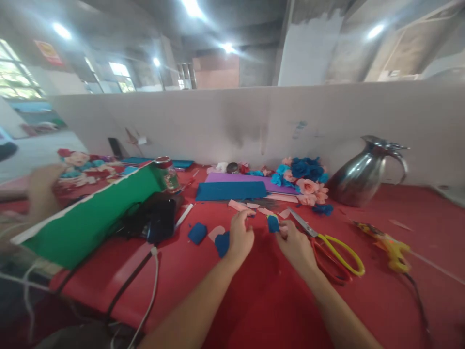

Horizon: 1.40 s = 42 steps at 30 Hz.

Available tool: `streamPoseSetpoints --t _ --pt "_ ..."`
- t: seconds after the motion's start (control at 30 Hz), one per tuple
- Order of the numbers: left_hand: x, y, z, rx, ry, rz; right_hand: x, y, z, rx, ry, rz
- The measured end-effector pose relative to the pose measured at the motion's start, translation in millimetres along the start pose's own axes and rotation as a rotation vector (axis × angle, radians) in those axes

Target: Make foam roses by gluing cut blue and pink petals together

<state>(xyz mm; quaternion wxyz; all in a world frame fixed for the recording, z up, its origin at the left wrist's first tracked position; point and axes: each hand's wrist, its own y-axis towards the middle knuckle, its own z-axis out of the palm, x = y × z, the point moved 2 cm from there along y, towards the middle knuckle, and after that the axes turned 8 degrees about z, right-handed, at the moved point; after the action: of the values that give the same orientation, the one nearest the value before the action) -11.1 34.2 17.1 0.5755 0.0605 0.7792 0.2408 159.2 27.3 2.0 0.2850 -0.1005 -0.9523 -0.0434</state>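
Observation:
My left hand (240,236) rests on the red table cover (261,300), fingers curled in a pinch; what it holds is too small to name. A blue paper piece (222,243) lies just left of its wrist. My right hand (295,242) is closed on a small blue paper piece (273,223), held between thumb and fingers. Scissors with yellow and red handles (332,249) lie right beside my right hand. Pink paper scraps (238,205) lie just beyond both hands.
A yellow glue gun (388,246) lies at the right, a steel jug (359,177) behind it. Paper flowers (307,177), blue and purple sheets (232,188) sit at the back. A green board (87,220), black device (158,218) and cables lie left. Another person's hand (41,186) is far left.

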Motion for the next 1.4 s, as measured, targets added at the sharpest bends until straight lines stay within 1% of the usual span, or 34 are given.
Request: streamPoseSetpoints --t 0.03,0.07,0.13,0.2,0.27,0.33,0.37,0.4,0.43,0.47,0.5,0.57,0.63,0.67,0.7,0.73,0.77,0.8,0.83,0.87,0.93,0.97,1.03,1.1,1.17,1.23,1.4 --pt "-1 -1 -0.6 0.001 0.036 0.034 0 -2 -1 -0.028 0.002 0.004" --pt "-2 -1 -1.2 0.019 0.051 0.032 1 -3 -2 -0.056 0.009 0.003" --pt "-4 -1 -2.8 0.074 0.048 0.005 3 -7 -4 -0.091 0.024 -0.023" --pt "-8 2 -7.1 0.093 0.033 -0.018 5 -10 -4 -0.101 0.003 -0.053" --pt "-14 7 -16.2 0.075 -0.003 -0.044 3 -11 -2 -0.111 -0.042 -0.062" --pt "-20 11 -32.7 0.072 -0.066 -0.08 0 -9 -2 -0.188 -0.038 -0.101" --pt "-22 12 -45.0 0.076 -0.086 -0.076 -1 -7 -3 -0.25 -0.005 -0.15" --pt "-24 10 -61.3 0.043 -0.076 -0.058 -2 -7 -4 -0.318 0.045 -0.214" --pt "-25 7 -81.1 -0.013 -0.028 -0.043 -1 -7 -6 -0.374 0.098 -0.276" --pt "-23 2 -104.3 -0.1 0.049 -0.034 1 -7 -7 -0.403 0.145 -0.324" --pt "-21 -5 -129.5 -0.191 0.142 -0.037 5 -9 -8 -0.4 0.182 -0.356" --pt "-11 -22 -179.7 -0.289 0.3 -0.098 20 -15 -7 -0.312 0.233 -0.383" --pt "3 -39 -224.7 -0.413 0.311 -0.189 45 -25 -2 -0.171 0.278 -0.421" --pt "10 -46 -243.3 -0.508 0.28 -0.198 61 -30 3 -0.106 0.311 -0.439" --pt "17 -52 -257.5 -0.565 0.245 -0.203 79 -35 10 -0.013 0.355 -0.461" --pt "25 -55 -267.8 -0.598 0.221 -0.216 97 -40 18 0.104 0.418 -0.464" --pt "32 -57 -274.4 -0.614 0.208 -0.236 116 -43 29 0.226 0.476 -0.425" --pt "38 -58 -277.8 -0.607 0.202 -0.256 136 -46 41 0.366 0.555 -0.401" --pt "45 -58 -278.7 -0.585 0.2 -0.267 155 -49 54 0.477 0.688 -0.358" --pt "50 -58 -278.3 -0.568 0.213 -0.264 173 -51 66 0.55 0.834 -0.293" --pt "58 -58 -275.7 -0.544 0.247 -0.247 204 -53 91 0.647 1.031 -0.18" --pt "61 -58 -274.3 -0.522 0.258 -0.237 217 -54 103 0.682 1.08 -0.108" --pt "64 -59 -272.4 -0.456 0.281 -0.215 235 -56 124 0.787 1.059 0.022" --pt "64 -61 -272.1 -0.396 0.315 -0.212 246 -57 138 0.84 1.0 0.09" --pt "64 -62 -272.3 -0.361 0.336 -0.221 252 -58 146 0.85 0.973 0.103" --pt "64 -62 -272.2 -0.353 0.341 -0.234 256 -58 150 0.856 0.976 0.099" --pt "62 -60 -270.4 -0.375 0.325 -0.278 262 -57 158 0.91 0.991 0.108"
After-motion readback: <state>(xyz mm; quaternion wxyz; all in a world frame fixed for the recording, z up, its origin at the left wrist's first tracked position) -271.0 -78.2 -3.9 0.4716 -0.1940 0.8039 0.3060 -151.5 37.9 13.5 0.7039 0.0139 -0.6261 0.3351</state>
